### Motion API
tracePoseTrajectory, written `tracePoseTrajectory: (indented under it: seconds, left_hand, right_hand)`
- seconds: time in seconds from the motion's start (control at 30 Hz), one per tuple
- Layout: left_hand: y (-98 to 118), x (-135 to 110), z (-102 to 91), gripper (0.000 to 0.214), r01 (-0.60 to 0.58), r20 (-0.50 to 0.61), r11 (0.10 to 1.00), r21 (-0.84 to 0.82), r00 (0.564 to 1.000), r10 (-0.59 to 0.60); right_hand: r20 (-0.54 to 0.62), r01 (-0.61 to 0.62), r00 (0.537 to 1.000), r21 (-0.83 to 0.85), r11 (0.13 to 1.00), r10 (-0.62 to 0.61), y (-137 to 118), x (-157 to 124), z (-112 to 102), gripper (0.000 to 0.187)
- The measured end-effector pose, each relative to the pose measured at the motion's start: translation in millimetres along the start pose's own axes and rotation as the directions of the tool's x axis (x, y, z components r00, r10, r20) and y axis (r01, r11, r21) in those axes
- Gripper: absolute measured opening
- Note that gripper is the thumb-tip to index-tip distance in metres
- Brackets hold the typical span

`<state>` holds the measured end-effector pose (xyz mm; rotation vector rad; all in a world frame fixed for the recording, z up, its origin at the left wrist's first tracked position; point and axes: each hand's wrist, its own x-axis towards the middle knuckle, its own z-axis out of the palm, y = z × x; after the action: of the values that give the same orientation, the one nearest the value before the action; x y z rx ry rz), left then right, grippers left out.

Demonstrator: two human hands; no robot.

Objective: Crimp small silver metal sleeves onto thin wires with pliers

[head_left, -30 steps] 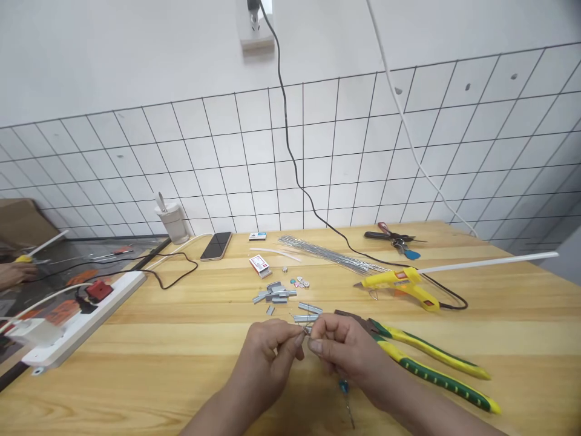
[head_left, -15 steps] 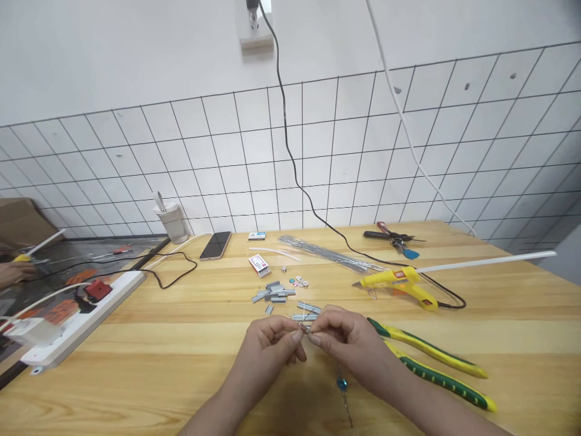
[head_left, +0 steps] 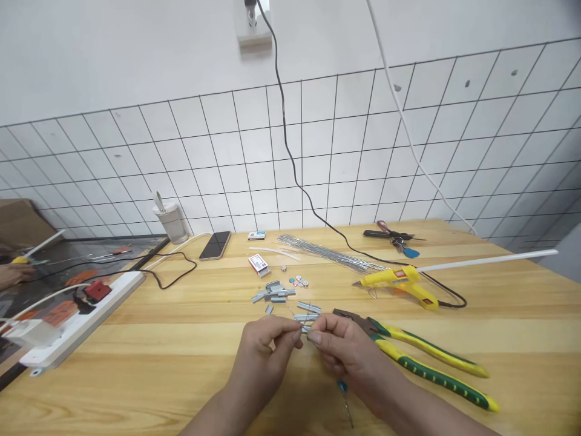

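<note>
Both hands meet low in the middle, fingertips almost touching. My left hand (head_left: 267, 348) pinches a thin metal wire (head_left: 303, 325) between thumb and forefinger. From the right side, my right hand (head_left: 347, 348) is pinched on the same wire. Fine wire ends stick up over the fingertips. Below the right palm hangs a twisted wire strand with a blue bead (head_left: 342, 386), partly covered by the hand; whether it joins the pinched wire is hidden. Just beyond the fingers lie strips of staples (head_left: 308, 307). Pliers (head_left: 408, 339) with yellow-green handles lie beside my right hand.
A yellow glue gun (head_left: 397, 280) with a long white stick lies at right. Behind are a bundle of wires (head_left: 331, 253), a small red-white box (head_left: 259, 264), a staple pile (head_left: 275, 292) and a phone (head_left: 215, 245). A power strip (head_left: 86, 321) and another person's hand (head_left: 13, 274) are at left.
The fingers have shifted slightly on the wire, and its upright ends now point differently. My right hand has turned and dropped a little, uncovering the pliers' jaws and covering more of the blue bead.
</note>
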<state>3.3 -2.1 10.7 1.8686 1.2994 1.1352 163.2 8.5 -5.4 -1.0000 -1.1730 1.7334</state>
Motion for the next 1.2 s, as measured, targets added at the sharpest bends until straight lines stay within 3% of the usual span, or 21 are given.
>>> tracePoseTrajectory:
  seconds: [0.07, 0.17, 0.23, 0.3, 0.37, 0.43, 0.5, 0.57, 0.63, 0.7, 0.9, 1.2]
  left_hand:
    - [1, -1, -0.1, 0.018, -0.118, 0.009, 0.978, 0.170, 0.993, 0.119]
    - [1, -4, 1.8, 0.024, -0.184, 0.037, 0.936, 0.301, 0.983, 0.182]
    - [1, -5, 2.9, 0.025, -0.188, 0.034, 0.928, 0.322, 0.982, 0.187]
    - [1, -5, 2.9, 0.023, -0.189, 0.022, 0.933, 0.306, 0.981, 0.191]
    - [0, -5, 1.7, 0.022, -0.188, 0.015, 0.942, 0.278, 0.981, 0.192]
    - [1, -3, 0.3, 0.021, -0.169, 0.015, 0.958, 0.233, 0.985, 0.170]
    - [1, -2, 0.1, 0.019, -0.092, 0.020, 0.987, 0.130, 0.996, 0.091]
    - [1, 0, 1.7, 0.016, 0.065, 0.027, 0.996, -0.062, 0.998, -0.063]
    - [0, 2, 4.3, 0.016, 0.228, 0.043, 0.935, -0.272, 0.973, -0.225]
    - [-1, 4, 6.3, 0.015, 0.317, 0.054, 0.856, -0.408, 0.945, -0.324]
    - [-1, 6, 4.3, 0.024, 0.461, 0.175, 0.752, -0.471, 0.884, -0.433]
    - [5, 5, 4.3, 0.026, 0.442, 0.143, 0.713, -0.544, 0.886, -0.440]
  right_hand:
    - [-0.049, 0.145, 0.986, -0.250, 0.957, -0.162, -5, -2, -1, 0.022]
    - [-0.044, 0.334, 0.908, -0.524, 0.783, -0.416, -9, -4, -1, 0.021]
    - [-0.078, 0.277, 0.936, -0.443, 0.853, -0.344, -6, -4, 1, 0.022]
    - [-0.075, 0.101, 0.991, -0.153, 0.983, -0.113, 1, -2, 3, 0.024]
    - [0.004, -0.024, 1.000, 0.134, 0.991, 0.024, 7, 2, 4, 0.029]
    - [0.031, -0.045, 0.999, 0.222, 0.974, 0.039, 8, 4, 4, 0.033]
    - [-0.016, 0.024, 1.000, 0.094, 0.995, -0.023, 4, 5, 3, 0.032]
    - [-0.072, 0.126, 0.988, -0.116, 0.985, -0.135, -1, 5, 2, 0.031]
    - [-0.112, 0.193, 0.968, -0.230, 0.954, -0.223, -3, 4, 2, 0.032]
    - [-0.142, 0.216, 0.956, -0.243, 0.946, -0.255, -1, 3, 3, 0.031]
    - [-0.166, 0.142, 0.970, -0.213, 0.967, -0.179, 7, 5, 6, 0.030]
    - [-0.209, 0.121, 0.963, -0.229, 0.966, -0.171, 5, 4, 7, 0.036]
